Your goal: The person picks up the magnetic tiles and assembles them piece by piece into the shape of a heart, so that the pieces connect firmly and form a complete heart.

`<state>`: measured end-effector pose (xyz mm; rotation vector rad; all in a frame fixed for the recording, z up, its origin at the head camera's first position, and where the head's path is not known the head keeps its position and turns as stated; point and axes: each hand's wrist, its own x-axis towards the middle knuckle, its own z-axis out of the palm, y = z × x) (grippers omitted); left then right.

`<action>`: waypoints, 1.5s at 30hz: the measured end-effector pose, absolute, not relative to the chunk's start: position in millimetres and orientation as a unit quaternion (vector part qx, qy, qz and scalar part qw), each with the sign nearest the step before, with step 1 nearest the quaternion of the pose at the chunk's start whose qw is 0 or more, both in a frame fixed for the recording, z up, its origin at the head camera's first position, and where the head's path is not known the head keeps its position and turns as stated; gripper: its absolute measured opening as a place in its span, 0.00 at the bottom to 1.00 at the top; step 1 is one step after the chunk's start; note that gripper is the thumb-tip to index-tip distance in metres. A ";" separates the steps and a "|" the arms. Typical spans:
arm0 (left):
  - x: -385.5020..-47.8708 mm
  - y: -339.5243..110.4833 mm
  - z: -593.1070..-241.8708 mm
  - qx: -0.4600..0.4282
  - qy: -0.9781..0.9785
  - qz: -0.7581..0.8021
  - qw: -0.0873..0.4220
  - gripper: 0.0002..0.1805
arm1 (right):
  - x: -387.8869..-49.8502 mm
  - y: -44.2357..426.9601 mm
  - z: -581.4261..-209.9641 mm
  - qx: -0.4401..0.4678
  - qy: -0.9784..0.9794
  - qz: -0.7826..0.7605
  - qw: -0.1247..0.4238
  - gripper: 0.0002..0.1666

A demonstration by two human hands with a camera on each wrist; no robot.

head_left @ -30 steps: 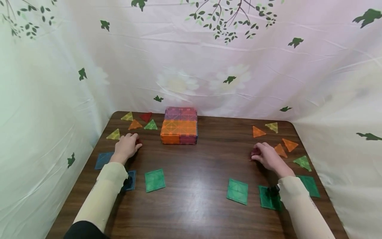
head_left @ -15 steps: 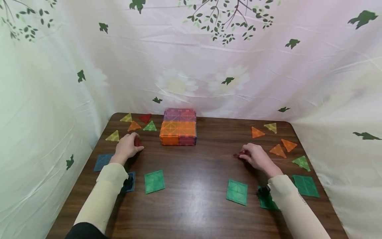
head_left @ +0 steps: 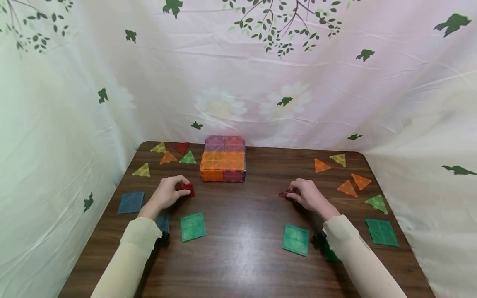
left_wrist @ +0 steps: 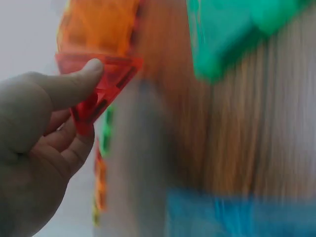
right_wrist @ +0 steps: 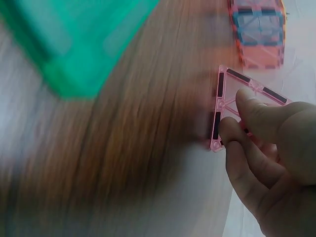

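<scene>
My left hand [head_left: 167, 193] pinches a red triangular magnetic tile [left_wrist: 117, 75] between thumb and fingers, left of the table's middle. On the other side, my right hand [head_left: 308, 196] holds a pink triangular magnetic tile [right_wrist: 229, 93] by thumb and fingertips; in the head view it looks dark red. Both tiles are raised off the wood. Between and behind the hands stands a box-shaped block of orange and purple-pink tiles [head_left: 223, 159]. A green square tile [head_left: 193, 227] lies near the left hand, and another green square tile [head_left: 296, 240] lies in front of the right hand.
Yellow, orange, red and green triangles [head_left: 168, 157] lie at the back left, with blue squares [head_left: 131, 202] nearer. More triangles [head_left: 347, 188] and a green square [head_left: 382, 231] are along the right edge. A printed white curtain [head_left: 238, 82] surrounds the brown table [head_left: 242, 265].
My left hand has lifted the red triangle and moved right with it. Carrying the pink triangle, my right hand has moved left, uncovering more of the orange triangle and green square on that side.
</scene>
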<state>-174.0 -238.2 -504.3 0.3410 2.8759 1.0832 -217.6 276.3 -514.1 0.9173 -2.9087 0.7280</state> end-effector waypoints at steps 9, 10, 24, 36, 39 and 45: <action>-175.4 -168.8 -485.0 0.283 0.887 0.365 0.006 0.10 | -218.9 239.6 -517.6 0.339 -0.908 0.245 0.003 0.14; -175.9 -161.5 -484.7 0.290 0.885 0.364 0.004 0.10 | -218.5 235.7 -517.9 0.341 -0.908 0.245 -0.002 0.13; -184.4 -76.1 -486.9 0.320 0.880 0.351 -0.017 0.09 | -206.3 188.2 -512.1 0.385 -0.888 0.248 -0.048 0.06; -184.6 -61.2 -485.6 0.357 0.866 0.349 -0.026 0.08 | -197.7 178.9 -507.3 0.383 -0.884 0.263 -0.039 0.08; -182.3 -62.2 -483.4 0.354 0.865 0.355 -0.020 0.08 | -196.9 179.9 -507.6 0.385 -0.883 0.266 -0.032 0.08; -174.0 -76.9 -477.3 0.337 0.851 0.402 -0.038 0.10 | -193.0 187.3 -508.5 0.385 -0.879 0.279 -0.019 0.03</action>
